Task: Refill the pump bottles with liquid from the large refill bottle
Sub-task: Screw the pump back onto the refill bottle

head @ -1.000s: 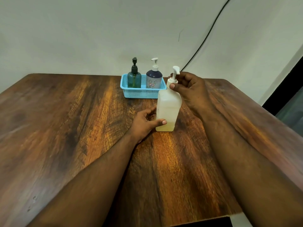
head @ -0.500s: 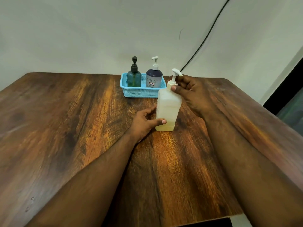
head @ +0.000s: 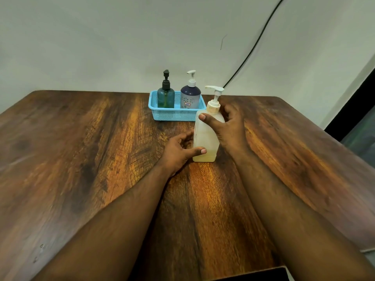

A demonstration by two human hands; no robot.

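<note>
A translucent white pump bottle (head: pixel 204 141) with a little yellowish liquid at its bottom stands upright on the wooden table (head: pixel 81 159). My left hand (head: pixel 179 152) grips its base, thumb across the front. My right hand (head: pixel 227 126) wraps the bottle's shoulder just below the cream pump collar, thumb on the front face. Behind it, a blue plastic basket (head: pixel 172 115) holds a teal bottle with a black pump (head: pixel 166 94) and a dark blue bottle with a white pump (head: pixel 190 94), both upright.
The basket sits against the back edge of the table by a pale wall. A black cable (head: pixel 255 45) runs diagonally down the wall behind the bottles. A dark opening lies at the far right.
My right hand has dropped from the pump head and collar to the bottle's shoulder. The pump nozzle has turned toward the left. My left hand stays on the base.
</note>
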